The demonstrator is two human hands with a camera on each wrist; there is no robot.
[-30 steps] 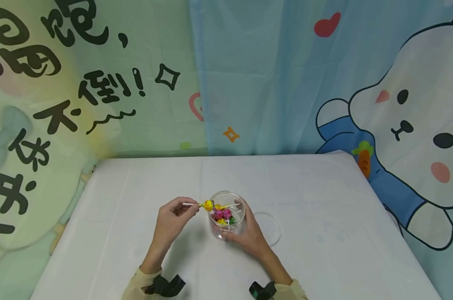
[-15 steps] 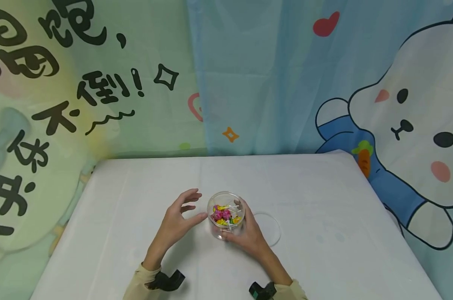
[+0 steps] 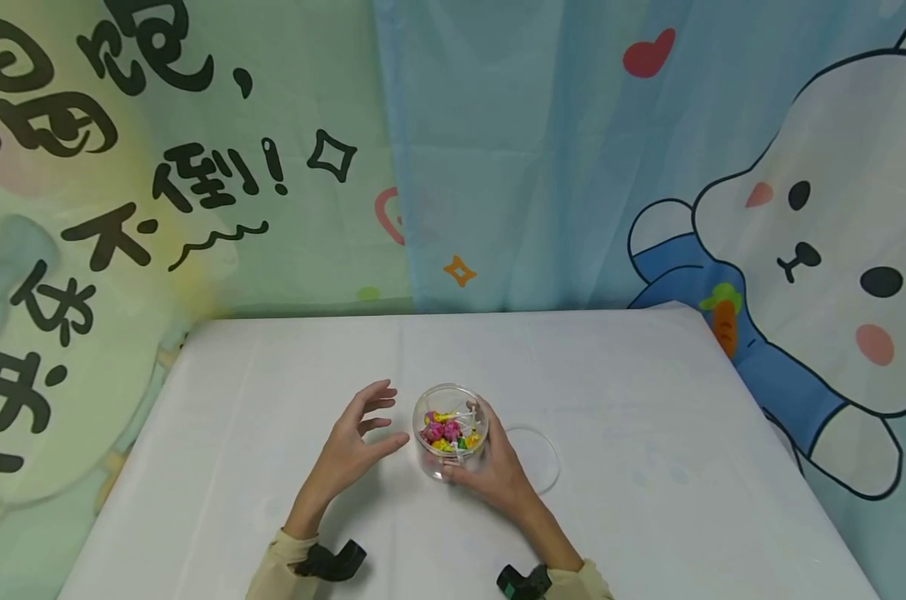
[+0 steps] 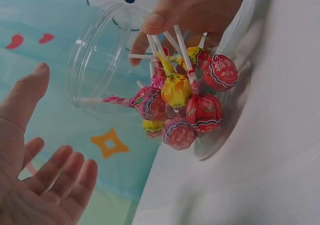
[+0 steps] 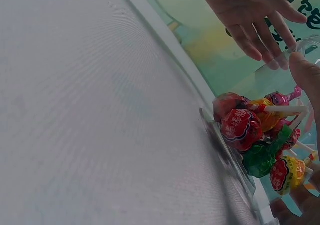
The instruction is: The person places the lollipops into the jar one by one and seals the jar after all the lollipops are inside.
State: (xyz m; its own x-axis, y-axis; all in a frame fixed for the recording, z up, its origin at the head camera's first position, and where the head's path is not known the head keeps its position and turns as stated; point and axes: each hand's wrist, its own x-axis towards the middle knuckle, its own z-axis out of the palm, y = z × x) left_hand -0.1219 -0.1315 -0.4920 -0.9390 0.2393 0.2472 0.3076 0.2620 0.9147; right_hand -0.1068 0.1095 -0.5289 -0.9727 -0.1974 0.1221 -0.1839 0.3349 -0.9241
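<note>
A clear round jar [image 3: 430,463] stands on the white table, holding several wrapped lollipops [image 3: 448,432] in red, pink, yellow and green. My right hand [image 3: 496,467] grips the jar from its right side, thumb at the front and fingers behind. To the left of the jar, my left hand [image 3: 353,446] is spread with nothing in it, the thumb tip close to the jar's wall. In the left wrist view the lollipops [image 4: 204,112] lie at the jar's bottom with white sticks pointing various ways. One pink-wrapped stick leans toward the jar's mouth.
A thin, clear round lid [image 3: 556,467] with a whitish rim lies on the table [image 3: 648,400] just right of the jar, partly behind the right hand. A printed curtain [image 3: 498,167] hangs behind the table's far edge.
A second ago my left hand pinched a yellow lollipop by its stick at the jar's rim. The lollipop is now in the jar and that hand has opened and drawn slightly left.
</note>
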